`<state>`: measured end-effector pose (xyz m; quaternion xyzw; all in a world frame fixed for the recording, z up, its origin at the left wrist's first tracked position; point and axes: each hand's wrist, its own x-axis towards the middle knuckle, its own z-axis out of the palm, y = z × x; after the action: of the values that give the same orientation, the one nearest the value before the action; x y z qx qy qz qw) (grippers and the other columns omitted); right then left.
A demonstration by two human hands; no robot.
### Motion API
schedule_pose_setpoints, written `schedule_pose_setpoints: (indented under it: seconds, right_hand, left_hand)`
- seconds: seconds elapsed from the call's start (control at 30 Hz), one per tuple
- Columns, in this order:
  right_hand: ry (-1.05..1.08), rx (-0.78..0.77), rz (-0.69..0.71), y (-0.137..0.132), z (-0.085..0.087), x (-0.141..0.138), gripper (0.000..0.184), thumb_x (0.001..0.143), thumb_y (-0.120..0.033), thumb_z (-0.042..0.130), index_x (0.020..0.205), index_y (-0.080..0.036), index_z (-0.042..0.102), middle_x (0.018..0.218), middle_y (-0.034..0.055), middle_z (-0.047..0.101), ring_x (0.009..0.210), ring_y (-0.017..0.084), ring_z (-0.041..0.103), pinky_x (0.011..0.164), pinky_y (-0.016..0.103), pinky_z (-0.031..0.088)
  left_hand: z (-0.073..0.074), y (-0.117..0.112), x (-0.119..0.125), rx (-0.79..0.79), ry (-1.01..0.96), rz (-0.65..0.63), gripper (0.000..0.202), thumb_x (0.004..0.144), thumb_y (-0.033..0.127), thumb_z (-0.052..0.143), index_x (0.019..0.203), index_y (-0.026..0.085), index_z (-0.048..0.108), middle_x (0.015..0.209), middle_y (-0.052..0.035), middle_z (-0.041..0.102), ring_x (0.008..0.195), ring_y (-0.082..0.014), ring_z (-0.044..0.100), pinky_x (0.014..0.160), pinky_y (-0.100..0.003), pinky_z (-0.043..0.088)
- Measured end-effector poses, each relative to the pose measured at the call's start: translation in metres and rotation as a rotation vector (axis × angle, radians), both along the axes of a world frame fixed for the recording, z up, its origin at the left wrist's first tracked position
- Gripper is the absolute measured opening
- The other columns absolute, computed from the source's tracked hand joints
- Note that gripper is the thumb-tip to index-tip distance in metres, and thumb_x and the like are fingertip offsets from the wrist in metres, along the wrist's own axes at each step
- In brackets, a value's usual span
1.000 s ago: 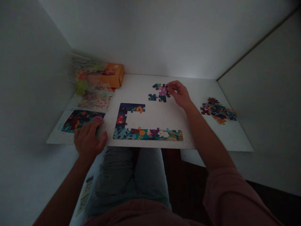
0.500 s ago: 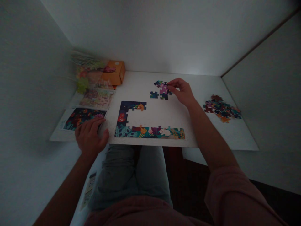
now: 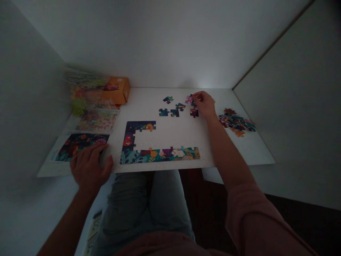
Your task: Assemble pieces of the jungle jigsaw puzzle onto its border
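Observation:
My right hand [image 3: 205, 103] pinches a pink jigsaw puzzle piece [image 3: 189, 100] with thumb and fingertips over the back of the table. Several loose dark pieces lie close by: a green and blue one [image 3: 168, 100], two side by side at the left [image 3: 163, 112], and a purple one [image 3: 194, 112] just below my fingers. Nearer to me, a joined strip of puzzle border [image 3: 160, 155] forms the left side, the front edge and part of the back. My left hand [image 3: 90, 164] rests flat with fingers spread at the lower edge of a dark picture card [image 3: 80, 144].
A heap of puzzle pieces [image 3: 236, 122] lies at the right, beyond my right forearm. An orange box [image 3: 118, 90] and a clear bag with printed pictures [image 3: 90, 117] stand at the back left. Walls enclose the white table [image 3: 170, 135] behind and at the sides.
The pink piece has moved right, away from the piece cluster, in my right hand. The loose pieces now lie more spread out. The view has shifted slightly; my left hand stays on the card.

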<state>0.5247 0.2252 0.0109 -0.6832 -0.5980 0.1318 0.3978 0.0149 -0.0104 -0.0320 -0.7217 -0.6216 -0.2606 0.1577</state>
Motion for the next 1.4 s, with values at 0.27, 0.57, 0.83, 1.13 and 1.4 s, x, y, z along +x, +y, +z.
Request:
schedule_pose_setpoints:
  seconds: [0.27,0.57,0.83,1.13,1.4]
  right_hand:
    - [-0.139,-0.028,0.022,0.001,-0.008,-0.003,0.022,0.107,-0.044,0.078,0.121,-0.027,0.084,0.152,0.0184,0.074,0.119,0.039,0.078,0.125,0.071,0.044]
    - [-0.251,-0.127,0.235,-0.007,-0.002,-0.009,0.028,0.098,-0.039,0.097,0.120,-0.025,0.087,0.145,0.0192,0.073,0.138,0.045,0.070,0.129,0.071,0.041]
    - [-0.257,-0.171,0.289,-0.008,-0.005,-0.012,0.024,0.095,-0.033,0.096,0.116,-0.025,0.086,0.143,0.0155,0.077,0.121,0.040,0.076,0.128,0.069,0.041]
    - [-0.230,-0.119,0.317,-0.005,-0.010,-0.011,0.032,0.095,-0.031,0.100,0.121,-0.025,0.084,0.141,0.0186,0.077,0.145,0.049,0.067,0.128,0.073,0.042]
    - [-0.254,-0.127,0.281,-0.002,-0.006,-0.006,0.030,0.088,-0.033,0.102,0.107,-0.027,0.079,0.132,0.0155,0.083,0.129,0.044,0.075,0.126,0.072,0.046]
  left_hand:
    - [0.010,-0.003,0.007,-0.125,-0.136,0.018,0.049,0.103,0.046,0.076,0.146,0.026,0.083,0.154,-0.0207,0.082,0.142,-0.0535,0.075,0.129,-0.076,0.045]
    - [0.015,-0.006,0.006,-0.163,-0.045,0.005,0.048,0.112,0.046,0.066,0.156,0.031,0.075,0.156,-0.0229,0.079,0.143,-0.0587,0.072,0.120,-0.084,0.050]
    - [0.011,-0.004,0.006,-0.097,-0.009,0.001,0.040,0.112,0.044,0.067,0.149,0.030,0.077,0.150,-0.0210,0.082,0.137,-0.0537,0.077,0.117,-0.077,0.054]
    - [0.016,-0.005,0.007,-0.148,-0.037,0.013,0.041,0.113,0.044,0.067,0.151,0.033,0.077,0.152,-0.0195,0.081,0.142,-0.0521,0.074,0.121,-0.076,0.052]
    - [0.014,-0.005,0.003,-0.113,0.007,-0.039,0.043,0.114,0.043,0.064,0.154,0.031,0.076,0.148,-0.0241,0.081,0.135,-0.0567,0.075,0.113,-0.080,0.054]
